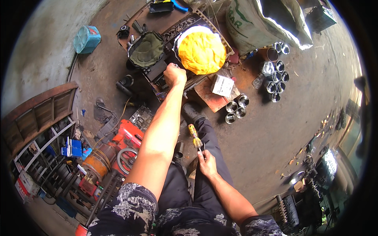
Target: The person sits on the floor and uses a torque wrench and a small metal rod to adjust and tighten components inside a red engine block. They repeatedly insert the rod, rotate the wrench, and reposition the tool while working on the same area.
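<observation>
Down by the lap, the right hand (206,162) is clenched around the metal shaft of a screwdriver (195,137), whose yellow handle points up and away from the grip, over the dark trouser leg (210,137). Far beyond it, at full reach, the left hand (174,74) is balled into a fist against a dark engine part (157,70); whether it grasps anything I cannot tell. Just right of that fist sits a yellow cloth bundle (201,52). Shiny metal cylinders (236,110) stand on the floor, up and right of the screwdriver grip.
</observation>
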